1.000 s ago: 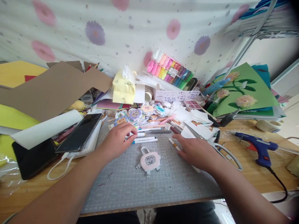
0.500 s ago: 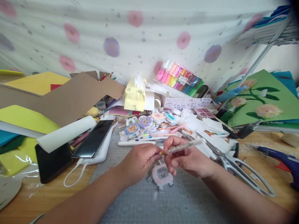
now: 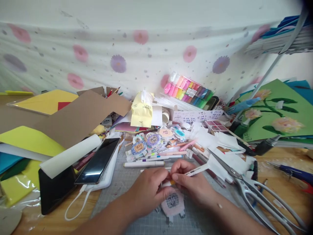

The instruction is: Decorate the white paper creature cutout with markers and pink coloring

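My left hand (image 3: pixel 151 187) and my right hand (image 3: pixel 189 181) meet above the grey cutting mat (image 3: pixel 112 199). A white marker (image 3: pixel 198 170) with an orange band slants through the fingers of my right hand. The fingers of my left hand are closed round the marker's lower end, close to the right fingertips. Just below both hands, a pink paper cutout (image 3: pixel 173 204) with a dark drawn pattern lies on the mat, its top edge partly covered by them.
Behind the hands lie several markers (image 3: pixel 144 164) and coloured cutouts (image 3: pixel 139 148). Large scissors (image 3: pixel 241 182) and a glue gun (image 3: pixel 293 171) are at the right. A phone (image 3: pixel 97 161) on a white power bank and a paper roll (image 3: pixel 70 156) are at the left.
The camera view has tilted up, so the scene sits lower. My hands have drawn closer together round the marker, whose upper end now shows sharply.
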